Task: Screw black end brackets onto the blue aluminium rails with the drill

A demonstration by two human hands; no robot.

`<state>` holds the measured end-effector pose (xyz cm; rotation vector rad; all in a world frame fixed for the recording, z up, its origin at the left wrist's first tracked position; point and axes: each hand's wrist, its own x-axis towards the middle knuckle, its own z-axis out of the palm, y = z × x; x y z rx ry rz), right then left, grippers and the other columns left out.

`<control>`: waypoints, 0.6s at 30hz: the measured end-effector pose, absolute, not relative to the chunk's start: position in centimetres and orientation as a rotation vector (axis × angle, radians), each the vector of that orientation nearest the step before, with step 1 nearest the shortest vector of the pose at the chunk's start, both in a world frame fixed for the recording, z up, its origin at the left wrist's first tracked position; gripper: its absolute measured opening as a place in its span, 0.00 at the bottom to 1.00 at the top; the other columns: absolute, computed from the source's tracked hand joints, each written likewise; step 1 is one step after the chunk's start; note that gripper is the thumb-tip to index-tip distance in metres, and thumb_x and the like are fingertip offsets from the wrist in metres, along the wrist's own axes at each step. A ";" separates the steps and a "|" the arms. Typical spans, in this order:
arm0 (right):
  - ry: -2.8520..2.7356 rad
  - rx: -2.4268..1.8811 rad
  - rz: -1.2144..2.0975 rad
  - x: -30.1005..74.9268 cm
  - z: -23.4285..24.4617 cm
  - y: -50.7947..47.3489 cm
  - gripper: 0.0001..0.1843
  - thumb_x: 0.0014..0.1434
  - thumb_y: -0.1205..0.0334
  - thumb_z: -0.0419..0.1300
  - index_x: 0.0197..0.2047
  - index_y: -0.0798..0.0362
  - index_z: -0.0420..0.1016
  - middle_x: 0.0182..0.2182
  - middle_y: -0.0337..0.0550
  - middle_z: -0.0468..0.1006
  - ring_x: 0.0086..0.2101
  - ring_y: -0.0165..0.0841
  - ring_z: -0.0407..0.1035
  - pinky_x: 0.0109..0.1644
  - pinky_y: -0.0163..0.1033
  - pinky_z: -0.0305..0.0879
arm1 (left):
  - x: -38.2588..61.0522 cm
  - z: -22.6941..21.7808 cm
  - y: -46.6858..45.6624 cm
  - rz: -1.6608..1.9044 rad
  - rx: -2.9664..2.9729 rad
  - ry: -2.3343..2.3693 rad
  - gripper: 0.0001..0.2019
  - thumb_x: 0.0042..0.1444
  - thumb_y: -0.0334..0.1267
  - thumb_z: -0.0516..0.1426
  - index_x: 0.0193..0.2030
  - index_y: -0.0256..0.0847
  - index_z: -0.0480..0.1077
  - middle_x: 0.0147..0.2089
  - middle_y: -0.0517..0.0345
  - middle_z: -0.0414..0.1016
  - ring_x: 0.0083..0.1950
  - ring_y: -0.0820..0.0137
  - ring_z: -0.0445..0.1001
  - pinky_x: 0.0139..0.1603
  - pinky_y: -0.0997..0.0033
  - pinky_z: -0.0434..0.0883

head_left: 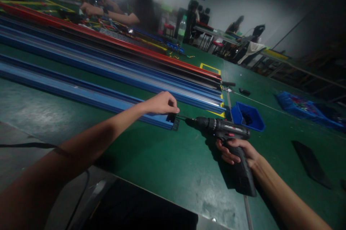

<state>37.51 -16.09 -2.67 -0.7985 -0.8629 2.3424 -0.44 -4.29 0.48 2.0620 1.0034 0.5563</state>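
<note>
My right hand (238, 152) is wrapped round the grip of a black cordless drill (224, 127), which points left. Its long thin bit reaches to the black end cap (175, 123) on the right end of the nearest blue rail (108, 101). Just above that cap, my left hand (163, 103) is pinched closed at the tip of the bit. Whatever lies between its thumb and finger is too small to make out. Part of the rail's end is covered by my left hand and forearm.
Several more blue, black and red rails (151, 78) lie behind, side by side. To the right stand a blue bin (247, 116) with dark parts and a blue tray (297, 107). A flat black piece (310, 163) lies far right. Across the table a person's arm (116, 15) works among wires.
</note>
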 end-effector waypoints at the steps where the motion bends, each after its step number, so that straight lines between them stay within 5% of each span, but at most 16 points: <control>1: -0.860 -0.798 2.339 37.5 -2.6 -16.1 0.13 0.63 0.62 0.64 0.47 0.63 0.79 0.31 0.41 0.73 0.17 0.19 0.59 0.29 0.33 0.69 | -0.4 0.5 -4.3 0.556 2.063 1.002 0.14 0.52 0.47 0.64 0.30 0.35 0.81 0.26 0.55 0.78 0.28 0.73 0.71 0.32 0.73 0.64; 18: -0.848 -0.766 2.369 37.5 -2.6 -16.0 0.14 0.64 0.63 0.64 0.48 0.64 0.81 0.31 0.42 0.74 0.17 0.19 0.61 0.29 0.33 0.70 | -0.5 0.2 -4.2 0.556 2.098 1.011 0.15 0.53 0.48 0.63 0.31 0.36 0.81 0.27 0.55 0.80 0.29 0.72 0.73 0.32 0.73 0.64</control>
